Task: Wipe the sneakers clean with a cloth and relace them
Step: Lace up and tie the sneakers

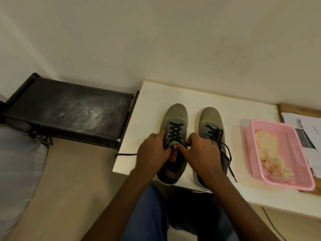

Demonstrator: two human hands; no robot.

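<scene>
Sneakers sit side by side on the white desk (191, 94), toes pointing away toward the wall. In the head view, the left sneaker (174, 122) is laced with a black lace (176, 132) crossing up its grey tongue, and one loose end of that lace trails off the desk's left edge. The left hand (153, 151) grips this shoe at the collar, fingers curled around the tongue and upper. The right hand (198, 152) has its fingers curled too, pinching the lace just beside the top eyelets of the same shoe. The right sneaker (211, 122) stands just beside it, partly hidden by the right wrist, its own lace hanging loose down the outer side onto the desk. Further right, a pink basket (295, 164) holds a crumpled yellowish cloth (269, 153), with papers (307, 129) beyond it. A dark rack (69, 108) stands left of the desk.
</scene>
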